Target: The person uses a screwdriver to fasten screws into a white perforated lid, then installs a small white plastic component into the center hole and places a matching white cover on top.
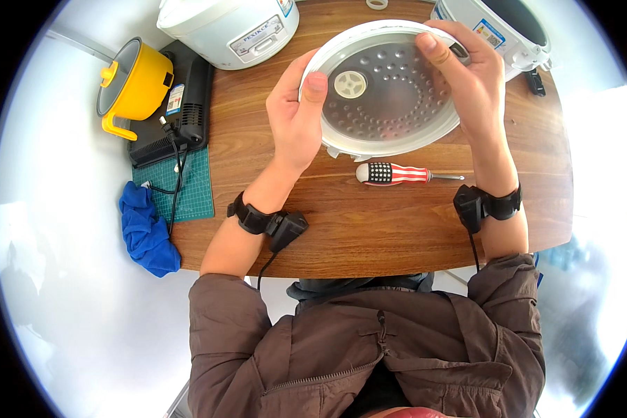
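Your fingers [313, 87] clamp both edges of the rice cooker inner lid [386, 87], left hand [296, 115] and right hand [470, 76] tilting its dimpled metal underside toward you above the counter [369, 223].

Both forearms reach forward, sleeves pushed up, a black band on each wrist. The left hand [296, 115] curls with its thumb pressed inward; the right hand [467, 73] arches over, fingers bent, seemingly gripping, though its fingertips are partly hidden.
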### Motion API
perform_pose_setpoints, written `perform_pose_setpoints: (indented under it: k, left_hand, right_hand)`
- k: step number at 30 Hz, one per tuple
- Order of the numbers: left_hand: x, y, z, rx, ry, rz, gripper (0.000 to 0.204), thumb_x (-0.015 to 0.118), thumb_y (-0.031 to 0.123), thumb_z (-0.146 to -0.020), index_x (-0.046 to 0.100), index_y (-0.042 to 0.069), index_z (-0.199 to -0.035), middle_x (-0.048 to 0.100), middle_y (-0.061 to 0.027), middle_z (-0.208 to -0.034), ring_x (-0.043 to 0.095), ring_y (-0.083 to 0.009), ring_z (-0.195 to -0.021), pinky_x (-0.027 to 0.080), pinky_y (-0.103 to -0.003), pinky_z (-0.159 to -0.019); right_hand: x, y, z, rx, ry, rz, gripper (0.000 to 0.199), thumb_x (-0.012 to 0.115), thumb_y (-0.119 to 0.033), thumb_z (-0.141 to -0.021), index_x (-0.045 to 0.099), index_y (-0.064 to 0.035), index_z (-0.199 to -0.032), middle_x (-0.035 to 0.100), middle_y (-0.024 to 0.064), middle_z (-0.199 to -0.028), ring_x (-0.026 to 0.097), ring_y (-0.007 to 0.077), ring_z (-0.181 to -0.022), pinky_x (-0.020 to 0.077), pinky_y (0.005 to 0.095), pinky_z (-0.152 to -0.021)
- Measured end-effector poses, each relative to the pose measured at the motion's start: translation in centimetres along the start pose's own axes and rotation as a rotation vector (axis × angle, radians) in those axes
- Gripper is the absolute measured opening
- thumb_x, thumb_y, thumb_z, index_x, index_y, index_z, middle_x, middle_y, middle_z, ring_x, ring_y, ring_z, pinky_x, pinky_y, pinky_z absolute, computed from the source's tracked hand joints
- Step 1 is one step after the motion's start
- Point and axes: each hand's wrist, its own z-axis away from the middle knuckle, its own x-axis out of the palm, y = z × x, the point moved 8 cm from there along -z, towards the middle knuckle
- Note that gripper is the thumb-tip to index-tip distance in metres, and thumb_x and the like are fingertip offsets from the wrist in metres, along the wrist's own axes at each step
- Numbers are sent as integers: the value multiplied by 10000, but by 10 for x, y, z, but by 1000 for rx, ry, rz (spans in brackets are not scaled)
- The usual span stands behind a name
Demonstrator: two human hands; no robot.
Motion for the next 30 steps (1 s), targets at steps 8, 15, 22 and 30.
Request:
perform_pose_setpoints:
  k: [8,15,22,30]
  left_hand:
    - [-4,-19,3,-198,84,145,530,676,403,-1011,625,-38,-1301,717,-59,-1127,651,-106,-1004,535,-262,-872]
    - [-2,-27,-1,-280,29,288,603,703,442,-972,588,-25,-1337,705,-60,-1180,666,-121,-1031,563,-279,-882]
    - [12,-12,-1,-247,-78,268,639,548,496,-1042,502,-7,-1432,661,-70,-1292,649,-143,-1143,548,-319,-969]
    - [4,-23,2,-399,-16,280,524,432,404,-1121,502,-16,-1427,660,-101,-1292,656,-155,-1135,560,-320,-964]
  right_hand:
    - [-2,2,-4,10,11,2,355,808,-316,-922,759,-25,-1120,669,-17,-771,522,32,-583,381,200,-516]
    - [-5,4,-6,15,-9,28,382,770,-297,-949,719,-5,-1188,711,47,-972,642,102,-842,505,251,-726]
    - [-5,7,-12,92,-11,-260,321,701,-275,-1009,718,37,-1083,676,0,-888,590,81,-791,473,224,-704]
    - [4,40,-23,192,-159,-314,397,658,-305,-1034,659,46,-1220,698,56,-1034,632,112,-922,505,229,-795]
